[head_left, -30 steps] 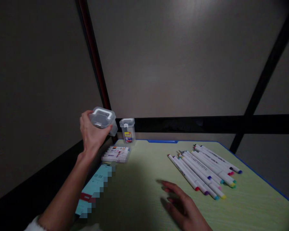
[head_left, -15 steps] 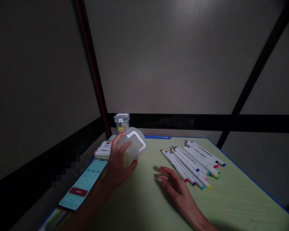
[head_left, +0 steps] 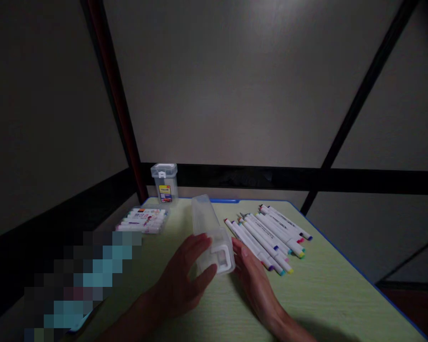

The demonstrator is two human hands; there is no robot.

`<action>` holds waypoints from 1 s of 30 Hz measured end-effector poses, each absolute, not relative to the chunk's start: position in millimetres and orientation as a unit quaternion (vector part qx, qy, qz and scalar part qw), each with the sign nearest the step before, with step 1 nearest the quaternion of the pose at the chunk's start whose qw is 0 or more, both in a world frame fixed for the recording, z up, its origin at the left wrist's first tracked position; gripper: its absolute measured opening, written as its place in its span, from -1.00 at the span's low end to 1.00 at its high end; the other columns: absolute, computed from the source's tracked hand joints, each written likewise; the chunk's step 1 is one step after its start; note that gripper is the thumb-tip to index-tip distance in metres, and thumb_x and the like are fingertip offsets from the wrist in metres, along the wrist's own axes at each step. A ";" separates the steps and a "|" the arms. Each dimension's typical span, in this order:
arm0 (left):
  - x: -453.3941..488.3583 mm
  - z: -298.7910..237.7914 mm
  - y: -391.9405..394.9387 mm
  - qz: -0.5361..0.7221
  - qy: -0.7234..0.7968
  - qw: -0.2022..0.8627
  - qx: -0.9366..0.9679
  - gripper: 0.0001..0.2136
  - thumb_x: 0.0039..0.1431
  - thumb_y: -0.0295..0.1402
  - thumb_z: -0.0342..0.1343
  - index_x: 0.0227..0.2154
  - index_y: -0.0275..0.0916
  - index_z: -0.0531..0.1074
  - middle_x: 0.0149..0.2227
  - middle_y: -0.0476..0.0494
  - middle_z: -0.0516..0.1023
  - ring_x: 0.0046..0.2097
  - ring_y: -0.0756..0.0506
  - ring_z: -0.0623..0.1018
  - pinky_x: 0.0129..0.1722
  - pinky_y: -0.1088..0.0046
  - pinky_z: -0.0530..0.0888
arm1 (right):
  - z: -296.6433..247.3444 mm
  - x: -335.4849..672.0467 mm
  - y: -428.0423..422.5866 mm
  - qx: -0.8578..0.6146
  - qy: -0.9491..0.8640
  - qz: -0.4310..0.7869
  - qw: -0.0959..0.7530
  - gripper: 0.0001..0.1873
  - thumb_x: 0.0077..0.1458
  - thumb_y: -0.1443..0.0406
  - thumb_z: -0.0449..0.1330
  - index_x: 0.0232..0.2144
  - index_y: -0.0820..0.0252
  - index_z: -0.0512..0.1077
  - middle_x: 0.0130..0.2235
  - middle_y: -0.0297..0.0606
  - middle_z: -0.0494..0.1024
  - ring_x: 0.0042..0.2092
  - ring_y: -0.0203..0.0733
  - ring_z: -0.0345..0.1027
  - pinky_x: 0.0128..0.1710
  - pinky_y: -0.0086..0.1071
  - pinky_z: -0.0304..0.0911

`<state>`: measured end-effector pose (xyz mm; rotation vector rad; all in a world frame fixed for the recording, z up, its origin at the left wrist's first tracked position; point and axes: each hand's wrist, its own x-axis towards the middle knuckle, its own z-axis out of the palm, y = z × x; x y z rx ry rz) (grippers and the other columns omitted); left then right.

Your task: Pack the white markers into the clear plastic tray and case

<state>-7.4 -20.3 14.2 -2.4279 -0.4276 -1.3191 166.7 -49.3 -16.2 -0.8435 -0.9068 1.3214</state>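
A clear plastic box (head_left: 211, 235) with a white handle on its lid lies on its side in the middle of the pale green table (head_left: 328, 289), lid end toward me. My left hand (head_left: 187, 278) is closed round its left side. On the other side, my right hand (head_left: 254, 278) rests with fingers straight against the lid end. A loose row of several white markers (head_left: 267, 232) with coloured caps lies just right of the box.
A second clear box (head_left: 164, 183) with a yellow label stands upright at the table's back left corner. A flat pack of markers (head_left: 142, 220) lies in front of it. A pixelated bluish patch covers the near left. Dark bars and a grey wall stand behind.
My left hand carried the clear box from up at the left down to the table's middle and laid it on its side. My right hand moved in against its lid end.
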 end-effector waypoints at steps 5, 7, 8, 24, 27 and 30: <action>-4.6 6.3 -22.8 -0.453 -0.144 0.224 -0.851 -0.76 0.06 -0.58 0.01 -0.20 -0.21 0.30 -0.07 -0.17 0.34 0.09 -0.14 0.29 0.01 0.25 0.39 | -16.1 165.5 -57.3 -0.337 -0.395 0.601 0.607 -0.46 0.06 -0.08 0.01 0.03 -0.01 0.27 0.10 -0.21 0.30 0.02 0.00 0.24 -0.02 -0.10 0.11; -6.0 5.8 -23.7 -0.423 -0.124 0.236 -0.866 -0.78 0.07 -0.59 0.01 -0.22 -0.21 0.32 -0.08 -0.15 0.37 0.11 -0.13 0.28 0.02 0.29 0.37 | -12.9 165.3 -60.3 -0.331 -0.397 0.609 0.601 -0.46 0.07 -0.07 -0.01 0.05 -0.03 0.24 0.12 -0.23 0.28 0.04 -0.02 0.22 0.00 -0.11 0.09; -6.9 6.1 -24.4 -0.414 -0.116 0.239 -0.871 -0.78 0.08 -0.59 0.00 -0.23 -0.19 0.32 -0.08 -0.13 0.39 0.12 -0.11 0.27 0.03 0.30 0.36 | -11.6 165.4 -61.3 -0.329 -0.398 0.616 0.595 -0.45 0.07 -0.07 -0.01 0.06 -0.03 0.21 0.12 -0.22 0.28 0.04 -0.01 0.21 0.00 -0.10 0.09; -5.1 -2.1 -30.7 -0.441 -0.148 0.086 -0.881 -0.27 -0.04 -0.75 -0.08 0.16 0.02 -0.05 0.28 0.04 -0.15 0.26 -0.14 -0.02 0.21 0.12 -0.07 | 4.9 165.7 -66.6 -0.257 -0.392 0.644 0.605 -0.49 0.00 0.06 0.15 0.02 -0.01 0.24 0.07 -0.26 0.33 0.03 -0.03 0.22 0.02 -0.14 0.07; -3.4 2.7 -35.7 -0.445 -0.225 -0.025 -0.866 -0.11 -0.08 -0.65 0.06 0.20 0.02 -0.34 0.28 -0.06 -0.44 0.27 -0.29 -0.22 0.17 -0.03 -0.01 | 7.5 164.8 -69.9 -0.238 -0.359 0.664 0.611 -0.50 -0.02 0.07 0.18 0.00 -0.05 0.24 0.05 -0.30 0.35 0.02 -0.06 0.23 0.01 -0.16 0.09; -0.8 3.2 -38.5 -0.438 -0.255 -0.154 -0.848 0.00 -0.18 -0.50 0.22 0.20 0.01 -0.37 0.28 -0.10 -0.47 0.26 -0.36 -0.30 0.16 -0.07 -0.01 | 9.6 164.0 -72.3 -0.218 -0.344 0.673 0.617 -0.51 -0.04 0.09 0.20 -0.03 -0.06 0.27 0.01 -0.33 0.38 0.00 -0.09 0.25 0.02 -0.18 0.08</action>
